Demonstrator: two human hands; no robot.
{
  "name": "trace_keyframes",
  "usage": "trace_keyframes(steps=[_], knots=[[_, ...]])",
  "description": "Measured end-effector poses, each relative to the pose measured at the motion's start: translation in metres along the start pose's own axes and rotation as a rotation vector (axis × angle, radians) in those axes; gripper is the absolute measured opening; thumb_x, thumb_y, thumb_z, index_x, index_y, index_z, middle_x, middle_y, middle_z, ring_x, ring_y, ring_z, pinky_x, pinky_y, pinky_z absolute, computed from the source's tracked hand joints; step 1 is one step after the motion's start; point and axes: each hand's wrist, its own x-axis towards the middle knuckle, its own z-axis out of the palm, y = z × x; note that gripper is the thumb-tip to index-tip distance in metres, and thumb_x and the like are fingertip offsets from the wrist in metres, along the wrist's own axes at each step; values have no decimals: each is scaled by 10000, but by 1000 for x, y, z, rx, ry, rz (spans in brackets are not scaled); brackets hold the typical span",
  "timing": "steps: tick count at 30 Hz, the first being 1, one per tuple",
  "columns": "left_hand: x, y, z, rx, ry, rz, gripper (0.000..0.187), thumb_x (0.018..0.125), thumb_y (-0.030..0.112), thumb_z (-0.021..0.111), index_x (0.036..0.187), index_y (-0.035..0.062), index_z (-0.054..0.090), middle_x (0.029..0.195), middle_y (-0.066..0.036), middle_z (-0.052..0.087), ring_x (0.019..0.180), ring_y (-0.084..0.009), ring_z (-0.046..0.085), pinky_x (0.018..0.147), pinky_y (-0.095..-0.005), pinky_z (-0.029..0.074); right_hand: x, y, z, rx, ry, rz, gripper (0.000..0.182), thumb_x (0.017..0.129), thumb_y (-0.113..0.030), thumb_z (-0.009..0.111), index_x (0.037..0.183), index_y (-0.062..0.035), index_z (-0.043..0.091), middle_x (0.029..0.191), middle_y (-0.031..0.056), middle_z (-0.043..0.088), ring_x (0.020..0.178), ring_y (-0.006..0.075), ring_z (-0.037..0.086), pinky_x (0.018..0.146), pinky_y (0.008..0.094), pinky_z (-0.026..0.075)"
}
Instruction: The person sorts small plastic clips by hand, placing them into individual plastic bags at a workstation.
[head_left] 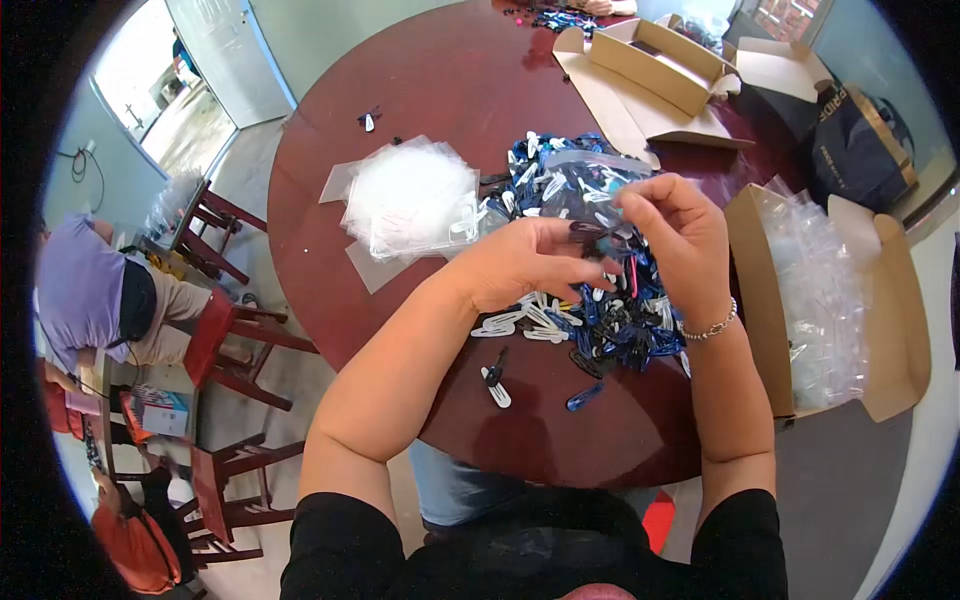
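Observation:
Over a heap of snap hair clips (pixel 640 330) on the round table, my left hand (pixel 525 262) has its thumb and fingers curled around a few dark hair clips (pixel 592 236). My right hand (pixel 682 235) is held just to the right, thumb and index finger pinched together; what they hold, if anything, I cannot make out. Behind both hands lies a clear zip bag (pixel 585 180) with dark and white clips in and around it. White clips (pixel 540 322) lie under my left hand. A stack of clear plastic bags (pixel 412 200) sits to the left.
An open cardboard box (pixel 755 300) full of clear bags stands at right. Flattened and open cartons (pixel 660 75) lie at the far side, near another person's hand (pixel 600 6). A few loose clips (pixel 495 386) lie near the table's front edge. Seated people and red stools (pixel 240 340) are at left.

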Motion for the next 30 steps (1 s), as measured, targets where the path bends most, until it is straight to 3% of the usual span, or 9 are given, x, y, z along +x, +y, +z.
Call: trace_keyframes(steps=[4,7,10,12,15,18,19,25,30], knots=[[5,-4,-2,37,68,-75,238,905,60,613,1140,25,615,1083,-126,700,913,-179,696,720,-255,555,8,5,-9,3,-243,118,139,902,-11,617,1038,10,601,991,56,674,915,97,619,831,232,493],[5,-7,-3,90,30,-57,264,896,67,621,1159,47,615,1093,-91,701,905,-166,693,709,-239,542,5,-4,-4,43,-171,111,248,887,-18,647,1127,20,600,1035,74,674,948,121,629,868,260,500],[5,-7,-3,143,-47,-64,329,890,92,629,1212,31,593,1134,-85,689,922,-156,686,719,-241,527,8,-7,-16,-293,-198,103,152,880,-53,680,1011,25,681,923,58,697,882,103,640,802,247,514],[3,-6,1,175,21,-53,369,894,129,635,1241,18,578,1144,-78,685,930,-138,673,728,-246,520,7,-12,-22,-369,-88,-4,112,891,-60,671,973,13,692,878,47,702,840,98,644,762,236,512],[5,-4,3,249,102,-71,371,898,200,643,1212,9,593,1097,-78,688,914,-121,649,733,-233,504,-4,-35,-38,-154,37,181,80,913,-64,636,940,4,670,856,54,705,791,100,654,727,233,520],[2,-3,5,244,111,-53,343,910,232,632,1183,25,615,1085,-73,688,908,-122,650,737,-231,499,-24,-27,-73,-698,-29,25,114,935,-106,608,954,-4,657,836,52,700,773,94,661,641,217,505],[1,-2,6,276,106,-38,338,914,233,627,1183,30,615,1080,-72,690,906,-122,652,737,-231,500,-33,-32,-84,-742,81,5,142,942,-138,609,964,-6,656,831,41,698,763,94,663,613,205,489],[0,-2,11,329,137,-41,325,908,234,635,1168,39,624,1063,-73,694,898,-128,671,729,-218,501,-92,-86,-142,-736,513,49,140,948,-142,604,981,-13,648,854,46,709,771,109,670,635,228,502],[1,-3,12,310,159,-40,306,908,206,636,1165,42,631,1043,-76,698,891,-128,671,737,-229,521,-143,-82,-170,-847,573,56,132,943,-118,604,987,2,636,863,74,716,772,112,675,672,252,522]])
